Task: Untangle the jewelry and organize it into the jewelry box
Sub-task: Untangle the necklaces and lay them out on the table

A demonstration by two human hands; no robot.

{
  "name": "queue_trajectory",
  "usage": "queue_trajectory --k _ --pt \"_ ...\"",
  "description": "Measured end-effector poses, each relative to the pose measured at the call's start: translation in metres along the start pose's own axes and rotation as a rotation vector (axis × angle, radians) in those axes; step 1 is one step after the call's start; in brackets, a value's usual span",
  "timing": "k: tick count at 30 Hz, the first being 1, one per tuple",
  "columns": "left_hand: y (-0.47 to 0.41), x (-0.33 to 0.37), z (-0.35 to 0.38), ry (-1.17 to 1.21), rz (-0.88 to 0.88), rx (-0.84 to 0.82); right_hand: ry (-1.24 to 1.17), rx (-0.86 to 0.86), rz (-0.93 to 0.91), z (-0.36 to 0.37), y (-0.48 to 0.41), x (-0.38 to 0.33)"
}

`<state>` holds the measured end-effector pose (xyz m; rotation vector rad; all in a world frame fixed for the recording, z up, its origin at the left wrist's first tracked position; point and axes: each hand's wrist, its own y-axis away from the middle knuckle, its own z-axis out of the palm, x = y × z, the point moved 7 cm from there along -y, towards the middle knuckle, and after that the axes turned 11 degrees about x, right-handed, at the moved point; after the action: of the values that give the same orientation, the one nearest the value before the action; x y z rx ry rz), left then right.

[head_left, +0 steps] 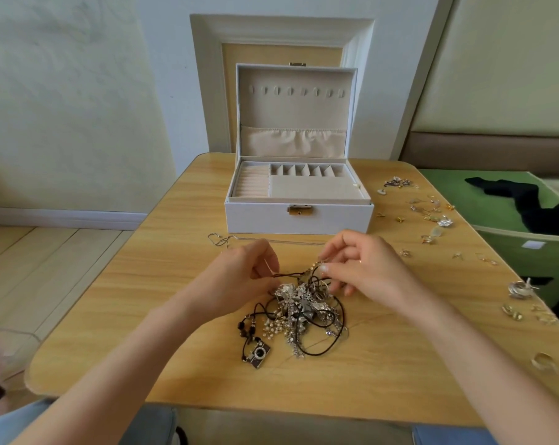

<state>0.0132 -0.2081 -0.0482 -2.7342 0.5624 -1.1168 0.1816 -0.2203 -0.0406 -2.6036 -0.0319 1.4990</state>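
— Two pinches at the far edge of the tangled heap of silver chains, black cords and pearl beads (300, 313), mid-table.
— Left hand (249, 271)?
— Curled, gripping a thin black cord (288, 275) drawn leftward out of the heap.
— Right hand (361, 268)?
— Fingertips closed on a small gold piece (315, 266) atop the heap's far side.
— And the rest?
— Lying just nearer than both hands.
— Box?
— White, beige-lined jewelry box (299, 216), lid up, farther back on the yellow wood-grain table (143, 300), apart from the hands.
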Motion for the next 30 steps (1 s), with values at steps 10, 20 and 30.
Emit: queue_trajectory --k 10,20,30 --pt "0.004 0.005 -0.001 0.046 0.085 -0.115 0.489 -0.115 -0.447 0.035 0.02 -0.03" --pt "0.005 0.01 0.005 0.047 0.117 -0.139 0.38 -0.127 -0.389 0.026 0.011 -0.026" --pt "0.012 0.019 0.024 -0.137 0.068 -0.134 0.515 -0.215 -0.409 0.028 0.015 -0.025"
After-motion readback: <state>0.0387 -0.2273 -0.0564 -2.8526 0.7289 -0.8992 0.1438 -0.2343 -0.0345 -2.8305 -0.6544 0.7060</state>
